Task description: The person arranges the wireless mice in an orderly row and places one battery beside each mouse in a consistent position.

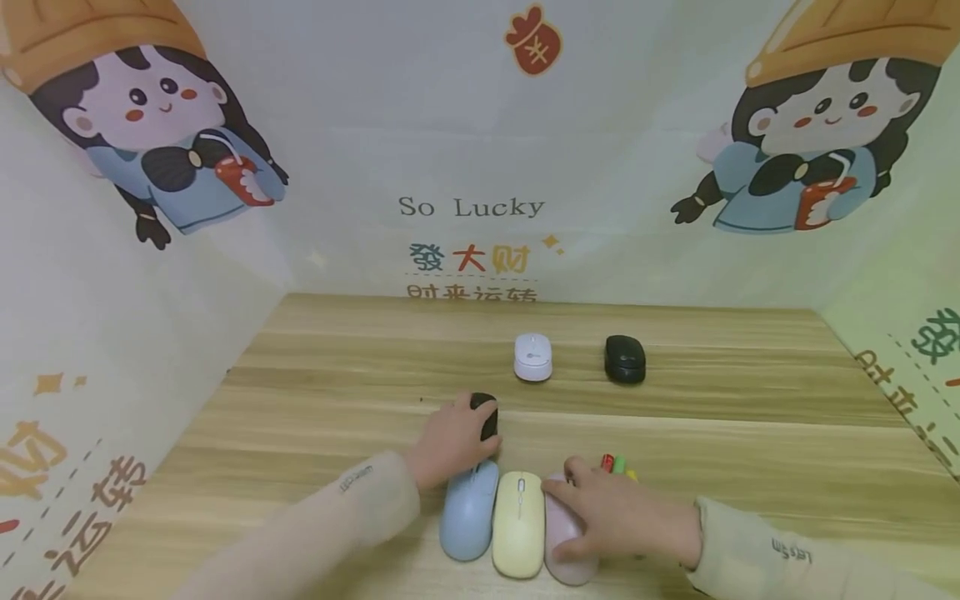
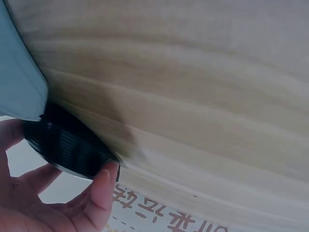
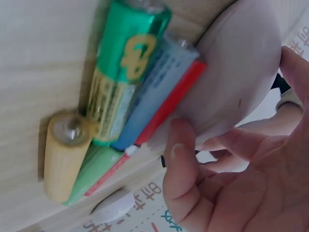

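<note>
My left hand grips a small black computer mouse between thumb and fingers. In the left wrist view this black mouse shows a ribbed surface and meets the front end of the blue mouse. Side by side nearer me lie the blue mouse, a yellow mouse and a pale pink mouse. Around the pink one, my right hand has its thumb and fingers at the sides, partly covering it. Several batteries, a green one among them, lie against that mouse.
Farther back on the wooden table stand a white mouse and a black mouse. Behind the right hand, a red battery end and a green one show. Printed cloth walls border the tabletop.
</note>
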